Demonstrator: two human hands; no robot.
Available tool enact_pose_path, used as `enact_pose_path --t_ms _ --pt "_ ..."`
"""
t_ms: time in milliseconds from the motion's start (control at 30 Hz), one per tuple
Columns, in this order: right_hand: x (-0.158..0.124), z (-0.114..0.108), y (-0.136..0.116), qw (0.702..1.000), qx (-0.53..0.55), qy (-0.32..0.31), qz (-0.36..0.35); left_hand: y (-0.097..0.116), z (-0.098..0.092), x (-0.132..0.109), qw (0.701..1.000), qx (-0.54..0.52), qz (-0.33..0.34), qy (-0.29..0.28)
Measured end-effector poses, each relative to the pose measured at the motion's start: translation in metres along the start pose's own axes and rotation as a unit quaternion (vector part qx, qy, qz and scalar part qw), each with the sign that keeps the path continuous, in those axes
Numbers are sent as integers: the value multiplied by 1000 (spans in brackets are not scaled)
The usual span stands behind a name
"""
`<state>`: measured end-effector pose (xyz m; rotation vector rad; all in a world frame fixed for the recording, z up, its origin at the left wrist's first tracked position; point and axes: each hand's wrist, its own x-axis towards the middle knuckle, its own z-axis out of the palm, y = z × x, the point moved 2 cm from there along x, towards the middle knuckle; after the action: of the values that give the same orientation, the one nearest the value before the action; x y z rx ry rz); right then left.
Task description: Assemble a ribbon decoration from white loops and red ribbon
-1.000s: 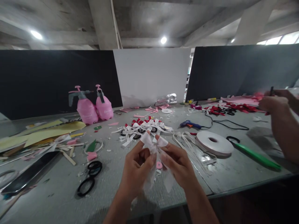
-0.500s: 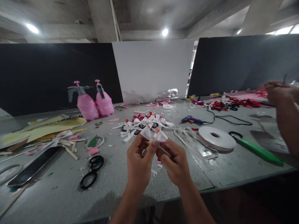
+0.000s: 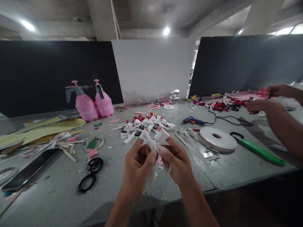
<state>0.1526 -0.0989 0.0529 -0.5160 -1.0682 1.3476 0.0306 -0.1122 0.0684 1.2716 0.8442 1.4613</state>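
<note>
Between my two hands, above the front of the table, is a white ribbon bow (image 3: 155,142) with two loops standing up and a gathered middle. My left hand (image 3: 138,164) pinches its left side, thumb near the knot. On the right side, my right hand (image 3: 178,160) grips it with thumb and fingers closed. The ribbon's lower ends are partly hidden by my fingers and blurred. Just behind the bow lies a pile of white and red ribbon bows (image 3: 146,123) with black rings among them.
To the right are a white ribbon roll (image 3: 217,138), a blue glue gun (image 3: 193,120) and a green-handled tool (image 3: 260,151). Left lie black rings (image 3: 87,183), a phone (image 3: 30,170) and pink spray bottles (image 3: 86,107). Another person's hands (image 3: 260,104) work at far right.
My thumbs have drawn down from the bow's middle, and its gathered knot now shows. The other person's hands have moved left, over the red ribbons. The view has shifted slightly.
</note>
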Motion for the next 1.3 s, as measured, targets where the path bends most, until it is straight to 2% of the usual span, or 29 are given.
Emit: enact_pose_path --t_ms 133,300,500,600,700,833,933,1067,1133,1233,1300 --pt "-2 6 6 994 100 40 8 0 -3 0 996 -92 -3 10" --pt "-10 14 14 982 185 7 30 -1 0 -2 968 -248 -27 22" --pt "-13 13 15 977 211 -3 39 -1 4 -6 955 -294 -38 30" --pt "-10 10 9 986 158 -31 38 0 -5 -4 971 -235 -41 30" --pt "-7 8 2 995 76 -59 41 3 -15 -1 994 -101 -15 39" --pt "-5 6 1 997 1 -70 31 8 -13 1 997 23 17 65" --pt "-6 2 5 998 -34 -44 -11 6 -10 3 996 13 21 89" --pt "-6 -5 6 991 -88 38 -94 2 -11 9 992 -24 20 124" --pt "-2 -4 2 989 -106 41 -100 -1 -10 10 994 -3 19 105" --pt "10 2 -4 988 -148 10 -36 -6 -7 9 996 64 32 49" --pt "17 4 -7 983 -178 40 -6 -9 -7 6 989 125 67 33"
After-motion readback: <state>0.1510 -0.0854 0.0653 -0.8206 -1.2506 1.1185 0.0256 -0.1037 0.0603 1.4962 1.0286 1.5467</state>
